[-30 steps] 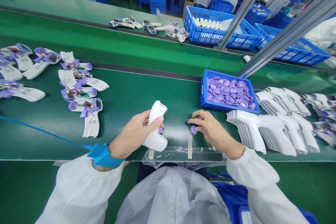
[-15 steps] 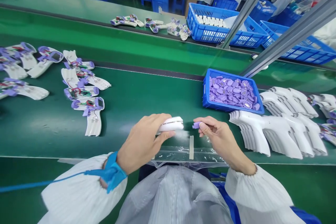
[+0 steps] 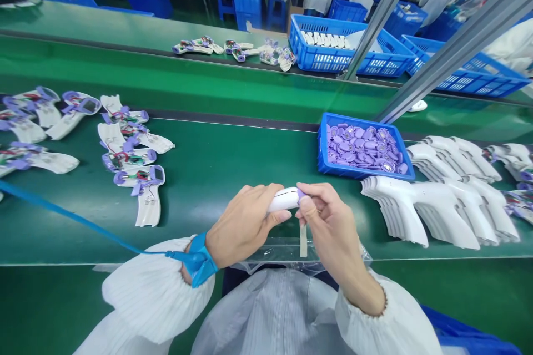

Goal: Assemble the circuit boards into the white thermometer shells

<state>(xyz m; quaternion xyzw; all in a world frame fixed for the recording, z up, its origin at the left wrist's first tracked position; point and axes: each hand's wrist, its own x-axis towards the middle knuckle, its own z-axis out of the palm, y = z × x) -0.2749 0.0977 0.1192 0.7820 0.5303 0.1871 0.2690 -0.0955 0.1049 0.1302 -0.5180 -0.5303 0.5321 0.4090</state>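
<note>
Device wht w/ purple cap

White casing, purple cap

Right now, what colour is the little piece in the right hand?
The little piece is purple, best seen in the head view.

A second ago, the purple piece was apart from the white shell. Now the shell has turned, and the piece touches its 3 o'clock end. The left hand has moved toward 3 o'clock. The right hand has come close to it. A small white thing has slid past the metal post toward 3 o'clock.
</note>
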